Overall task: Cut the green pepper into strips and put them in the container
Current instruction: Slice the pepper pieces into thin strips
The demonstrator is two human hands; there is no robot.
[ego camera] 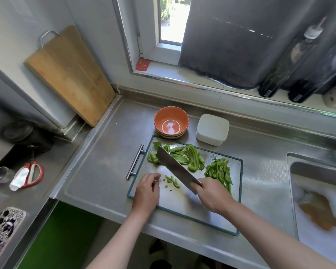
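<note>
Stainless counter under a window, centre frame; a steel cutting board (pixel 211 214) with a dark rim lies on it.

Item under work: green pepper. We find it in three lots, all on the board. Uncut pepper pieces (pixel 190 157) lie at the board's upper left. Finished strips (pixel 220 172) are heaped at its right side. A few small offcuts (pixel 172 181) sit near centre, between the hands.

The cleaver (pixel 175 166) runs diagonally, its tip over the uncut pieces. The right hand (pixel 211 195) is wrapped firmly round its handle. The left hand (pixel 146 191) sits at the board's left edge, just beside the offcuts, fingers bent. We cannot tell whether it pinches anything.

The white container (pixel 212 129) stands just beyond the board's upper edge and appears closed. No pepper is in it. An orange bowl (pixel 171 122) stands left of it, holding nothing.

Assessment: cutting is in hand, roughly half done; transfer has not begun. The next move calls for the left hand to steady an uncut piece under the blade, fingertips tucked back. The container will need opening before loading.

Periphery: a wooden board (pixel 70 74) leans at upper left, red scissors (pixel 32 174) lie at left, and a sudsy sink (pixel 318 200) is at right.
</note>
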